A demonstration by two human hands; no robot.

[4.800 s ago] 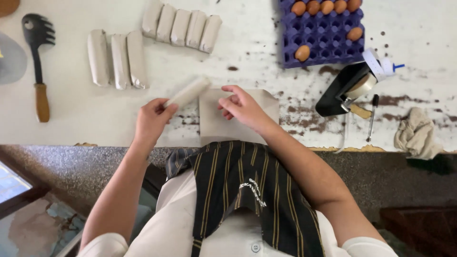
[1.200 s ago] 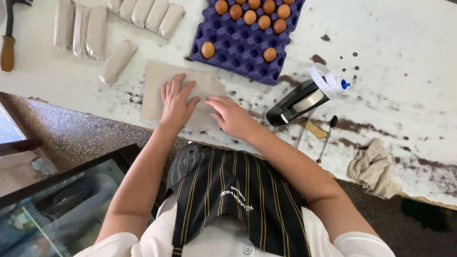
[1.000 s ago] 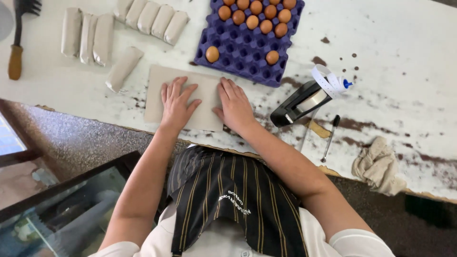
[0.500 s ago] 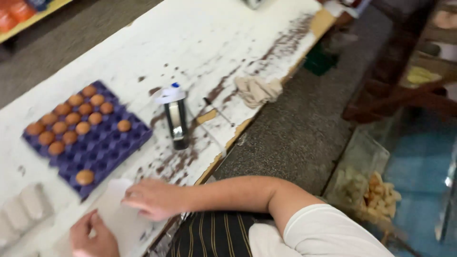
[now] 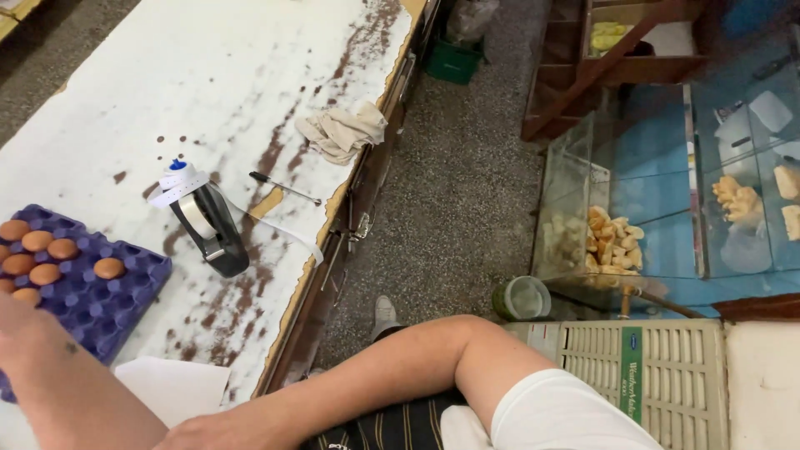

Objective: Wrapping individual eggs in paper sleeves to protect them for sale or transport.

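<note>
**Hands at the paper sheet, near edge of the tabletop**

The paper sheet lies flat on the tabletop at the near edge, at the bottom left of the view. The right hand rests just beside its lower right corner; whether it touches the sheet cannot be told. Only the back of this hand shows at the bottom edge of the frame, so it cannot be told whether the fingers are spread or curled. The left hand is out of view: only the left forearm shows, crossing the lower left corner over the sheet's left side.

Just beyond the forearm sits a purple egg tray with several brown eggs in its cups. Further out from the hands stands a black tape dispenser, with a strip of white tape trailing from it toward the tabletop's edge. Past the dispenser lies a thin pen-like tool. Well apart from the hands, near the far edge, lies a crumpled beige cloth.

The tabletop surface is white with brown worn patches. To the right of the right arm, on the floor, stand a glass case holding pale baked pieces, a green-rimmed container and a white slatted appliance.
</note>
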